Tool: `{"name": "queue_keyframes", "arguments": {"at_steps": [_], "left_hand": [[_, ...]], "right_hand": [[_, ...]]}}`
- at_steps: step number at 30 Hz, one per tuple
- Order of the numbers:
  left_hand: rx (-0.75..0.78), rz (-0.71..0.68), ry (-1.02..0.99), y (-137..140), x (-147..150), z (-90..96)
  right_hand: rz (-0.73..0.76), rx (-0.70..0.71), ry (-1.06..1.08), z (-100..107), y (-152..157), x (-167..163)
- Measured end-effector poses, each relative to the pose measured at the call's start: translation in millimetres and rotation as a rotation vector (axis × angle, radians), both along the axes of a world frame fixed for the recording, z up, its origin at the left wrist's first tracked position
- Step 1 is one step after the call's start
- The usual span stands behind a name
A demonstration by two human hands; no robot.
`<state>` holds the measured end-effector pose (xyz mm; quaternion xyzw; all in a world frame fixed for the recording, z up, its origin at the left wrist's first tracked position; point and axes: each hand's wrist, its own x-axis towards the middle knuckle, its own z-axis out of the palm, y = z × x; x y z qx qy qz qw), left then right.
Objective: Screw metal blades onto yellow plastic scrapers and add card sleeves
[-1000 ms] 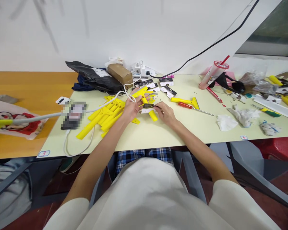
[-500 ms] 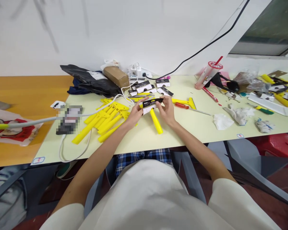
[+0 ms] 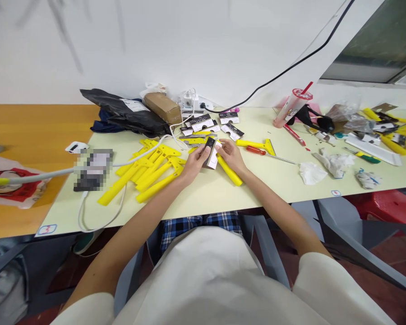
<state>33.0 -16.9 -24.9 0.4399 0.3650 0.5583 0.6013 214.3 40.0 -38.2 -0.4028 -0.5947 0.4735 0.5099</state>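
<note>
My left hand (image 3: pixel 195 163) is closed on a black-and-white card sleeve (image 3: pixel 212 155), its thumb lying over the front. The sleeve sits at the head end of a yellow scraper (image 3: pixel 230 171), whose handle points down and right. My right hand (image 3: pixel 232 155) grips the scraper near its head, fingers partly hidden. Left of my hands lie several yellow scraper handles (image 3: pixel 149 169) in a pile. More printed cards (image 3: pixel 203 122) are scattered behind, with blades or metal parts among them. Another yellow scraper (image 3: pixel 257 144) lies to the right, beside a red-handled screwdriver (image 3: pixel 257 150).
A phone (image 3: pixel 93 169) and white cable lie left. At the back are a black plastic bag (image 3: pixel 122 113), a brown box (image 3: pixel 163 107) and a power strip (image 3: pixel 192 106). On the right are a cup with a straw (image 3: pixel 292 107), crumpled tissues (image 3: pixel 334 162) and a green-handled tool (image 3: pixel 368 156).
The card sleeve has turned from lying crosswise to nearly upright in my hands. The scraper handle has swung right, and my right hand has shifted onto its upper part.
</note>
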Motion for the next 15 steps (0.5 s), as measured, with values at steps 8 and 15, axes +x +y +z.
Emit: {"name": "queue_keyframes", "arguments": {"at_steps": [8, 15], "left_hand": [[0.176, 0.158, 0.007, 5.9, -4.0, -0.8], [0.095, 0.156, -0.052, 6.3, -4.7, 0.8]], "right_hand": [[0.302, -0.335, -0.058, 24.1, -19.8, 3.3], [0.168, -0.329, 0.216, 25.6, -13.4, 5.3]]}}
